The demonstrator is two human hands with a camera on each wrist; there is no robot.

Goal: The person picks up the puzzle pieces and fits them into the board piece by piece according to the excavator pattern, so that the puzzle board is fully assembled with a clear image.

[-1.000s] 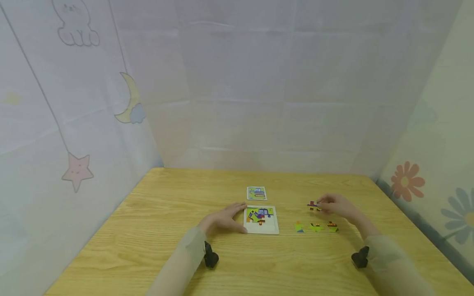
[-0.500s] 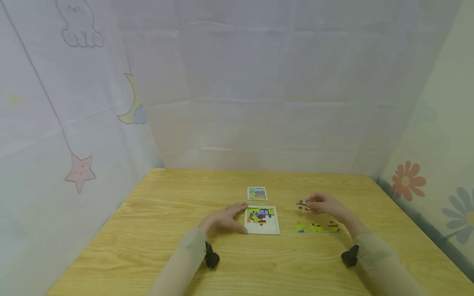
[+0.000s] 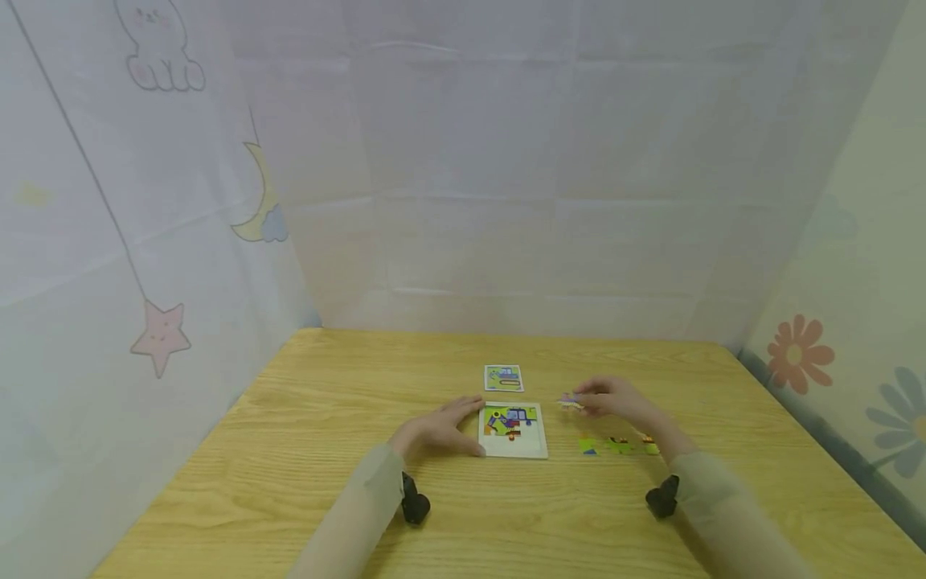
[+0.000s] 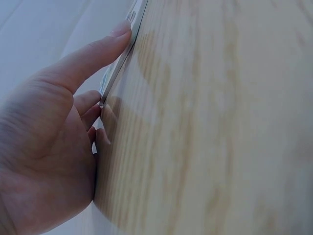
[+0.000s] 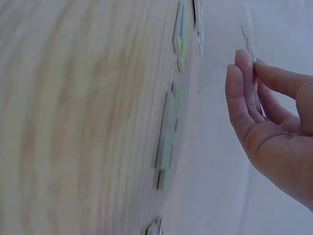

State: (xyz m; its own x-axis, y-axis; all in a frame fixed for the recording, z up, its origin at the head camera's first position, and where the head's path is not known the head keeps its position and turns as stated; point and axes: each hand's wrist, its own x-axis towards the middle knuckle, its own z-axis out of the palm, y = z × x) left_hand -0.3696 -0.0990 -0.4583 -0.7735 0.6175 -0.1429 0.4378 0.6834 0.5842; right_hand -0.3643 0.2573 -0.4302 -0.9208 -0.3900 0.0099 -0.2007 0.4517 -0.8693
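A square puzzle tray [image 3: 530, 446] with a white border lies on the table, a partly filled picture of a vehicle on green in its upper part. My left hand [image 3: 439, 429] rests along its left side, thumb at the near corner and fingertips at the far one. In the left wrist view the thumb [image 4: 105, 49] lies straight over the tray's edge. To the right of the tray, my right hand [image 3: 615, 400] pinches a puzzle piece [image 3: 569, 401] between thumb and fingertips. The right wrist view shows that thin piece [image 5: 247, 41] edge-on, raised above the table.
Behind the tray lies a small picture card [image 3: 503, 378] of a similar vehicle. Three loose puzzle pieces form a row nearer me: a green and blue one [image 3: 587, 445], a green one [image 3: 619, 445] and another [image 3: 650, 445] partly behind my right wrist. Cloth walls enclose the wooden table [image 3: 325, 450].
My right hand has moved left toward the tray, carrying the puzzle piece, which has tilted and now catches the light. The left hand has stayed at the tray.
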